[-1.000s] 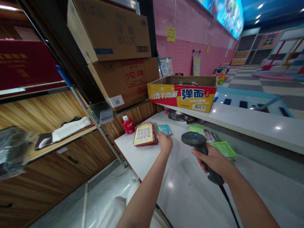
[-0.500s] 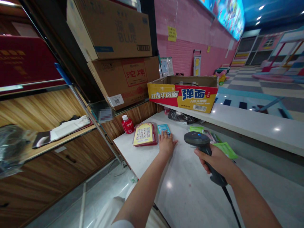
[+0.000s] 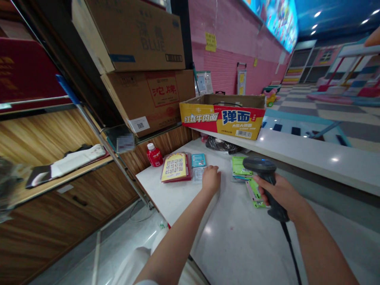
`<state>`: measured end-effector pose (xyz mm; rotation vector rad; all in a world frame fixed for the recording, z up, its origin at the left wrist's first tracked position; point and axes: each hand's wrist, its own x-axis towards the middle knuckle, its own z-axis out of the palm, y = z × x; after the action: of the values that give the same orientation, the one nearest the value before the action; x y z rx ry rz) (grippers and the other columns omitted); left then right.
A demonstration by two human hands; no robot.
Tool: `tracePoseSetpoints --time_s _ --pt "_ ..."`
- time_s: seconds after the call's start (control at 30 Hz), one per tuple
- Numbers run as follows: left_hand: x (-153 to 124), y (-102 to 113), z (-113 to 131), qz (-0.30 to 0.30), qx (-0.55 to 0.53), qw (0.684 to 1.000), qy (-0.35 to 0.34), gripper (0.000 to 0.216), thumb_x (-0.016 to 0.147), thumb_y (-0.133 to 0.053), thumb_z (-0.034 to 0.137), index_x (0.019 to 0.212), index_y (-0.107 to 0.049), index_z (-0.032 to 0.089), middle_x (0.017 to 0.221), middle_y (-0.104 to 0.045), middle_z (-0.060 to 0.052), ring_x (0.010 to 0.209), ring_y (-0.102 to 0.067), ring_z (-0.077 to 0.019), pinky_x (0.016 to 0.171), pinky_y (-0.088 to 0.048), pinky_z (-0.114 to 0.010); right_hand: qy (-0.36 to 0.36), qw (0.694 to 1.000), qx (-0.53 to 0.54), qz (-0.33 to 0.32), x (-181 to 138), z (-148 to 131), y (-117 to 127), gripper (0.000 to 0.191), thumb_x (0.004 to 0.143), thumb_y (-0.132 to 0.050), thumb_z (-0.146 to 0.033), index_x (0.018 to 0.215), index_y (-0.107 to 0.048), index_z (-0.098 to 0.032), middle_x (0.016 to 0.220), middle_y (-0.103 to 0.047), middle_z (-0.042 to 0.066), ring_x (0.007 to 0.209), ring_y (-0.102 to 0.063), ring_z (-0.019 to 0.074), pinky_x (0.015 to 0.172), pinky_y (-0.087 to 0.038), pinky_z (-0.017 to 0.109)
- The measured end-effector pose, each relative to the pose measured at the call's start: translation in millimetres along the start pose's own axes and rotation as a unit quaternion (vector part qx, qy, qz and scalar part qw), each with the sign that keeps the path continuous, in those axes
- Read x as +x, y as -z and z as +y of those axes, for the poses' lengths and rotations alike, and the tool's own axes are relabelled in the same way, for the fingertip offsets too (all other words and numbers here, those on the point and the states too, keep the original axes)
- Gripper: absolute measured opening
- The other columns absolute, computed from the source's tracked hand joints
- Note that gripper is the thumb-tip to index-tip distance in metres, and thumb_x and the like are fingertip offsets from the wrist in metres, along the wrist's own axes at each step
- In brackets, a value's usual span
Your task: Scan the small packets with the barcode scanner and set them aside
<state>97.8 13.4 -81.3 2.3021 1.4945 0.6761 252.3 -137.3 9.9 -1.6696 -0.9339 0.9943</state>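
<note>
My right hand [image 3: 279, 194] is wrapped round the handle of a black barcode scanner [image 3: 261, 166], its cord trailing down toward me. The scanner head is above the counter, near a stack of green packets [image 3: 241, 166]. More green packets [image 3: 254, 190] lie partly behind my right fingers. My left hand [image 3: 211, 180] is low over the white counter with its fingers loosely bent, and nothing shows in it. Just left of it lie a blue packet [image 3: 198, 160] and a pale packet [image 3: 198, 174]. Beside these is a yellow sheet with printed codes [image 3: 175, 166] on a red stack.
A red bottle with a white cap [image 3: 154, 155] stands at the counter's left edge. On the raised ledge [image 3: 297, 152] sits an open noodle carton [image 3: 222, 118]. Two stacked cardboard boxes [image 3: 154, 99] rise behind. A blurred part of a hand [image 3: 373, 37] shows at the upper right edge.
My left hand has come off the blue packet and moved toward me; a pale packet now shows below the blue one. The scanner has shifted right, uncovering more of the green packets.
</note>
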Motion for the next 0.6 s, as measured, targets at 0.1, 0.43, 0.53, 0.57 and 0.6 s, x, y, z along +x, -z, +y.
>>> tracePoseSetpoints --time_s 0.1,0.43,0.53,0.57,0.6 --pt "8 -13 16 0.001 -0.129 0.991 0.036 0.016 0.081 -0.057 0.016 0.093 -0.069 0.017 0.096 -0.070 -0.010 0.091 -0.064 -0.0209 0.082 -0.046 -0.030 -0.008 1.000 0.003 0.017 2 1 11 0.031 0.071 -0.070 -0.043 0.065 -0.047 -0.024 0.048 -0.052 -0.005 0.038 -0.048 0.0113 0.038 -0.042 0.025" --pt "35 -52 42 0.020 -0.224 0.955 0.194 0.027 0.062 -0.079 0.039 0.067 -0.062 0.018 0.070 -0.069 -0.005 0.072 -0.064 -0.0197 0.062 -0.042 -0.026 -0.019 0.999 0.037 0.036 12 13 25 0.027 0.074 -0.069 -0.040 0.072 -0.048 -0.023 0.051 -0.053 -0.005 0.038 -0.048 0.0104 0.035 -0.041 0.023" --pt "37 -57 39 0.019 -0.252 0.947 0.197 0.021 0.064 -0.078 0.033 0.062 -0.063 0.018 0.062 -0.066 -0.004 0.069 -0.064 -0.0197 0.059 -0.041 -0.026 -0.022 0.999 0.039 0.027 14 14 27 0.025 0.077 -0.067 -0.040 0.073 -0.048 -0.023 0.050 -0.052 -0.006 0.037 -0.048 0.0100 0.035 -0.041 0.023" --pt "37 -58 39 0.014 -0.257 0.945 0.199 0.020 0.066 -0.076 0.031 0.060 -0.062 0.017 0.060 -0.066 -0.004 0.068 -0.064 -0.0198 0.058 -0.040 -0.026 -0.021 0.999 0.038 0.022 15 14 28 0.026 0.077 -0.066 -0.040 0.073 -0.048 -0.023 0.050 -0.052 -0.006 0.037 -0.048 0.0099 0.035 -0.041 0.023" --pt "38 -58 38 0.009 -0.260 0.944 0.202 0.020 0.068 -0.075 0.030 0.060 -0.062 0.017 0.059 -0.065 -0.004 0.067 -0.064 -0.0200 0.058 -0.040 -0.026 -0.020 0.999 0.037 0.020 15 14 28 0.026 0.077 -0.066 -0.040 0.072 -0.048 -0.023 0.050 -0.052 -0.006 0.037 -0.047 0.0098 0.035 -0.041 0.023"
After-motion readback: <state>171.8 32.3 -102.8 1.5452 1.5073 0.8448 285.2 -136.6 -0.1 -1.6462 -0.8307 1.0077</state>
